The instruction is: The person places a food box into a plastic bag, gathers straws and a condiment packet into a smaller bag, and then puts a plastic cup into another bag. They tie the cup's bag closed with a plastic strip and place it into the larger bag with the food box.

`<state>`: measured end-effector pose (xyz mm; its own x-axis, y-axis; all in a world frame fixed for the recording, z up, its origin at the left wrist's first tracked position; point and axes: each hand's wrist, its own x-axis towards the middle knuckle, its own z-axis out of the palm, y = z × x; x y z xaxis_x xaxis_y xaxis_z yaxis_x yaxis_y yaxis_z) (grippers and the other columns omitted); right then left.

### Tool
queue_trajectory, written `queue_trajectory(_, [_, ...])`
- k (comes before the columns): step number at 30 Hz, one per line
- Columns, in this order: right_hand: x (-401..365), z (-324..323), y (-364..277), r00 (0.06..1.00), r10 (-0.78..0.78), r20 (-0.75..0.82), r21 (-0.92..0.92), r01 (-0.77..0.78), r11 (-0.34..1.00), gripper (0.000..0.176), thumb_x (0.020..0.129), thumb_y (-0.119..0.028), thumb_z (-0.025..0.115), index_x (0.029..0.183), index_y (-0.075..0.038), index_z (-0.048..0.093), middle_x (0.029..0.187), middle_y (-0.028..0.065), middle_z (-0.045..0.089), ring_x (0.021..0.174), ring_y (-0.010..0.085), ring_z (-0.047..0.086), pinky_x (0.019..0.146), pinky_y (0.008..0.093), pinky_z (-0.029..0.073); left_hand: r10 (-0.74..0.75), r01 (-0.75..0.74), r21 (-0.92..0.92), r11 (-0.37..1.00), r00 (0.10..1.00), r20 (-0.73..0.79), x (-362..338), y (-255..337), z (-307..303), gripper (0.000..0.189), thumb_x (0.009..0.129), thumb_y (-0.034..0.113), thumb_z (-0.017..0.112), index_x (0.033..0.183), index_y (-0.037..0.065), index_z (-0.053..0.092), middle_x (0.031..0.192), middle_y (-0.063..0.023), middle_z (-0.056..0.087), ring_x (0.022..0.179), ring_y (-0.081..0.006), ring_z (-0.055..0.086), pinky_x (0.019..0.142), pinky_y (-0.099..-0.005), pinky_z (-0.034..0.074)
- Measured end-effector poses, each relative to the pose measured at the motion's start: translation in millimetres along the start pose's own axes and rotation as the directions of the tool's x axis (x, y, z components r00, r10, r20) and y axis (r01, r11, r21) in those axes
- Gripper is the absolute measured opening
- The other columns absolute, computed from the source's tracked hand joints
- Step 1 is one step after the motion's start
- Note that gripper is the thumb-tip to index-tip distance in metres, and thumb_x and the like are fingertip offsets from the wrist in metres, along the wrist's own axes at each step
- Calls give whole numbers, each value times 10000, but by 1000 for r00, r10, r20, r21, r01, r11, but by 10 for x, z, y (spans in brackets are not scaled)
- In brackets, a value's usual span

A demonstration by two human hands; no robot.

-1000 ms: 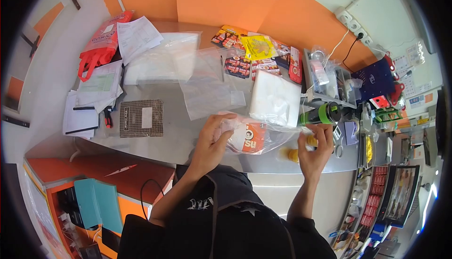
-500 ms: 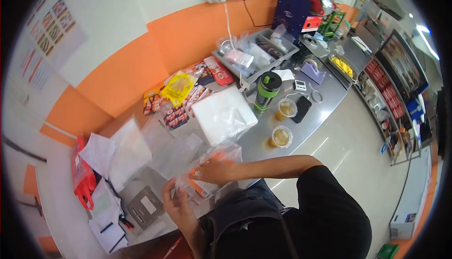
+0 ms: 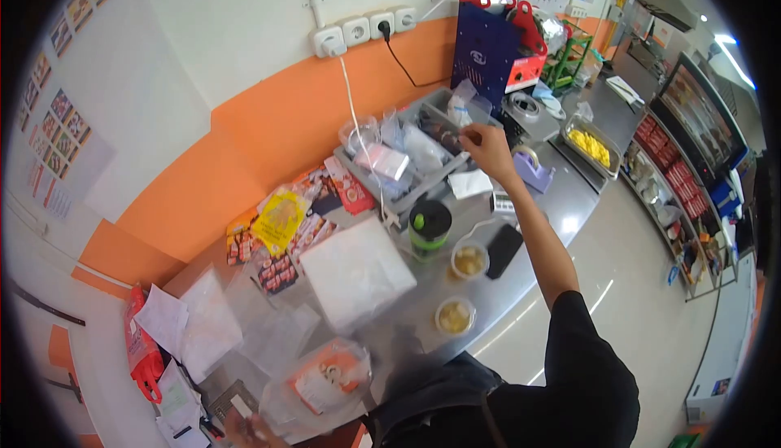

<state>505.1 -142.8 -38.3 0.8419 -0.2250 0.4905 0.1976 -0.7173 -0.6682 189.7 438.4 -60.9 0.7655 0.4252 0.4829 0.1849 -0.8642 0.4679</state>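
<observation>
My right hand [image 3: 486, 151] reaches over the right end of the grey divided tray [image 3: 396, 203], its fingers pinched together beside the compartment of dark items. What they hold, if anything, is too small to make out. Low in the view, my blurred left hand [image 3: 250, 430] is at the lower left corner of a clear plastic bag [image 3: 285, 406] and appears to grip it. Inside the bag lies an orange and white printed packet [image 3: 329, 376]. Small clear bags [image 3: 423, 151] and a pale pink pack [image 3: 382, 161] fill the tray's other compartments.
A white stack wrapped in plastic [image 3: 358, 273] lies mid-table. Beside it stand a black and green tumbler [image 3: 430, 227] and two cups of drink [image 3: 469, 261], with a phone [image 3: 505, 251] close by. A purple tape dispenser [image 3: 533, 173] sits right of the tray. Leaflets [image 3: 281, 220] lie behind.
My right hand has left the plastic bag and moved up and right to the tray. My left hand has shifted down and left, by the bag's corner. The camera view has shifted too.
</observation>
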Motion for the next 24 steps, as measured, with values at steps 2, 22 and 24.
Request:
queue_trajectory(2, [307,168,1035,999,26,-43,-257,-36,966,249,794,-127,731,975,43,721,762,199,705,712,291,717,676,363,545,-176,140,-158,978,953,-246,86,894,-77,428,1006,290,592,1315,-6,578,1212,-206,625,1083,-361,600,942,-478,485])
queue_trajectory(22, [1133,357,2154,970,137,-202,200,-96,975,218,816,-57,750,1005,14,668,751,164,677,671,284,652,657,372,509,245,-193,-526,828,969,31,26,3334,937,339,998,164,596,1238,-55,502,1229,-198,493,1075,-328,563,879,-412,559])
queue_trajectory(24, [1228,337,2157,971,102,-217,224,-52,973,255,816,-73,762,1033,17,664,759,171,681,675,269,657,655,364,507,191,-118,-571,812,979,69,26,3389,999,390,992,229,617,1244,-50,511,1218,-201,512,1043,-340,577,874,-430,550])
